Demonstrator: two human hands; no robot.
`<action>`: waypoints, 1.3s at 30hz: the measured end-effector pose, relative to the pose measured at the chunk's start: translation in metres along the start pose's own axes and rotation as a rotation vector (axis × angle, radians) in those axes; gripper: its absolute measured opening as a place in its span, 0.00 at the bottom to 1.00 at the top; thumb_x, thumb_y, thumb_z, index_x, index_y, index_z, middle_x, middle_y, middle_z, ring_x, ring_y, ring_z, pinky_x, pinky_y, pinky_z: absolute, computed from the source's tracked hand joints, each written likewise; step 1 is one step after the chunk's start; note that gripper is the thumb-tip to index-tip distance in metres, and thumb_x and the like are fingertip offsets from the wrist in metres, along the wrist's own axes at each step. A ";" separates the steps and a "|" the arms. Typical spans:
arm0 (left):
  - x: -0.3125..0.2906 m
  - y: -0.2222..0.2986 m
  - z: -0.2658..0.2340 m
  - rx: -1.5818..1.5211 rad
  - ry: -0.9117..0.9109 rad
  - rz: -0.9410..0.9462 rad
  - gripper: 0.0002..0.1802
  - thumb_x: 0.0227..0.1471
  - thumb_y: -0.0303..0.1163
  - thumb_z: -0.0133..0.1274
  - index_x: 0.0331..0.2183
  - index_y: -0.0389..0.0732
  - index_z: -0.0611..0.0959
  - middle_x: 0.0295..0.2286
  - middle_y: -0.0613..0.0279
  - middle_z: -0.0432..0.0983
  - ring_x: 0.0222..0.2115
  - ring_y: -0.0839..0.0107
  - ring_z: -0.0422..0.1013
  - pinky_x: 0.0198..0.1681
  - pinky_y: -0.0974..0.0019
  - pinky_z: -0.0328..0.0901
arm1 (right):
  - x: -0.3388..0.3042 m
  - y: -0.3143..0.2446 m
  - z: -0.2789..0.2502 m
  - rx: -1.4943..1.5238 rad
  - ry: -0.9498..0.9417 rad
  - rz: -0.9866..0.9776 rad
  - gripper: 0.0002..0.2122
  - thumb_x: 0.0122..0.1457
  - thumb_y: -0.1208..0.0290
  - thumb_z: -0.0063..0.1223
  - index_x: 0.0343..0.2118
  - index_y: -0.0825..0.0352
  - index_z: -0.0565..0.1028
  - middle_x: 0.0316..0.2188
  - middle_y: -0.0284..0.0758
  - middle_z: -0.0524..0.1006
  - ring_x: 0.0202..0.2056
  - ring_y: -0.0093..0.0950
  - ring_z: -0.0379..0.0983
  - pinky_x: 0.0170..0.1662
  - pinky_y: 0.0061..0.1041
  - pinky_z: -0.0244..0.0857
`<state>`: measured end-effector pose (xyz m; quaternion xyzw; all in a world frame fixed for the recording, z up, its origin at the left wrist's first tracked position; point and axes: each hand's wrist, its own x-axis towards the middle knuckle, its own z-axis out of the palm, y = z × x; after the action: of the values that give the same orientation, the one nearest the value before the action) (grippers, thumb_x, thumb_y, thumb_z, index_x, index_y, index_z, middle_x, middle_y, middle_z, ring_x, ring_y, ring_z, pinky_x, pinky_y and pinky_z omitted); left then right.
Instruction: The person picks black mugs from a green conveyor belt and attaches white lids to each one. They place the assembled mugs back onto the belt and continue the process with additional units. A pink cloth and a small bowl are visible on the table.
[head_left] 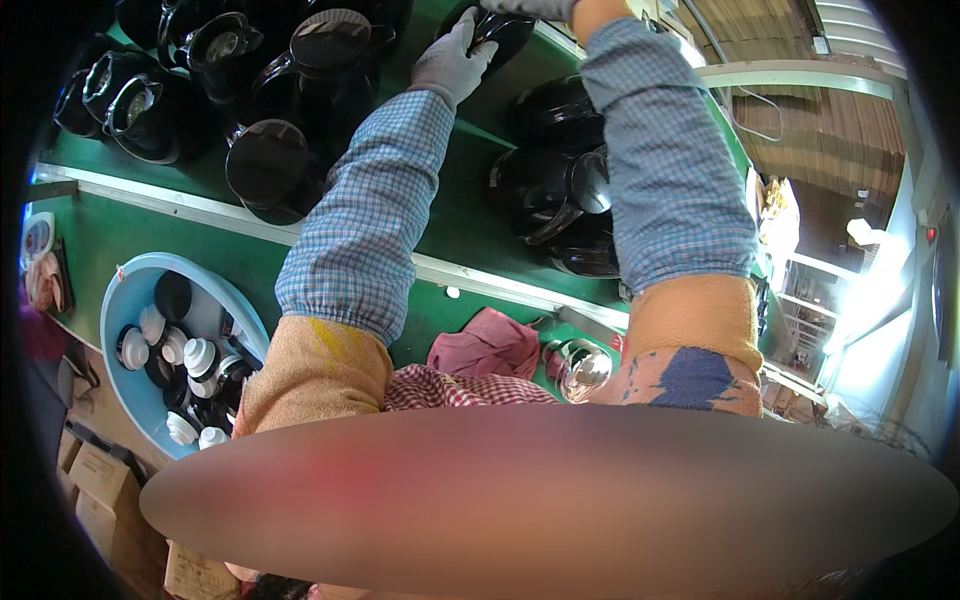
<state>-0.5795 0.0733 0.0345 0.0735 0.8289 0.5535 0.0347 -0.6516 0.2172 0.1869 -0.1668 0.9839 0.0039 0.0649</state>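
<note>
My left hand (455, 65), in a pale grey glove, grips a glossy black jug (508, 38) at the top edge of the view, its thumb along the near side. My right hand (530, 6), also gloved, reaches to the far side of the same jug. The frame's edge cuts most of that hand off, so its fingers hardly show. Left of my left arm stand several black jugs with handles (275, 165), some with open metal-lined mouths. More glossy black jugs (535, 190) are grouped between my forearms, close to the right one.
A light blue tub (135, 400) at the left holds several black and white lids. Metal rails (180, 203) run along the green work surface (150, 225). A dark pink cloth (487, 343) and a shiny metal vessel (580, 370) lie near me. Cardboard boxes (105, 475) stand lower left.
</note>
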 end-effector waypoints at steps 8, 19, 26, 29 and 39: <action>0.004 -0.007 0.020 0.064 0.139 0.058 0.39 0.57 0.47 0.58 0.65 0.45 0.68 0.45 0.40 0.80 0.45 0.47 0.78 0.49 0.49 0.71 | 0.010 -0.016 0.016 0.064 0.014 0.430 0.36 0.52 0.42 0.59 0.56 0.69 0.76 0.54 0.55 0.76 0.56 0.47 0.75 0.59 0.38 0.68; -0.123 0.059 -0.008 0.084 0.169 0.485 0.38 0.50 0.37 0.65 0.60 0.37 0.72 0.52 0.44 0.76 0.56 0.43 0.69 0.61 0.50 0.64 | -0.008 0.024 0.024 0.151 0.127 0.545 0.41 0.51 0.40 0.60 0.60 0.71 0.72 0.56 0.56 0.75 0.57 0.49 0.73 0.60 0.39 0.67; -0.215 0.107 -0.195 0.283 0.112 0.661 0.24 0.50 0.27 0.60 0.52 0.41 0.82 0.47 0.51 0.79 0.47 0.53 0.76 0.54 0.54 0.71 | -0.037 -0.003 0.037 -0.065 0.249 0.245 0.34 0.59 0.39 0.51 0.61 0.60 0.73 0.55 0.49 0.77 0.56 0.48 0.75 0.59 0.41 0.67; -0.215 0.047 -0.277 0.295 0.300 0.318 0.28 0.53 0.20 0.53 0.57 0.42 0.79 0.49 0.53 0.80 0.52 0.57 0.76 0.59 0.57 0.69 | -0.079 -0.126 0.005 0.434 0.271 -0.332 0.30 0.60 0.36 0.49 0.52 0.57 0.80 0.45 0.43 0.82 0.49 0.43 0.79 0.52 0.40 0.72; -0.143 -0.050 -0.267 0.743 -0.111 0.174 0.45 0.47 0.24 0.64 0.65 0.54 0.68 0.65 0.59 0.61 0.66 0.54 0.58 0.69 0.56 0.57 | -0.114 -0.283 0.030 0.196 0.007 -0.173 0.42 0.52 0.41 0.58 0.69 0.53 0.61 0.58 0.46 0.73 0.52 0.47 0.77 0.56 0.41 0.71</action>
<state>-0.4798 -0.2124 0.0880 0.1808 0.9606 0.2112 0.0034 -0.4481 -0.0124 0.1754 -0.2440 0.9616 -0.0987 0.0775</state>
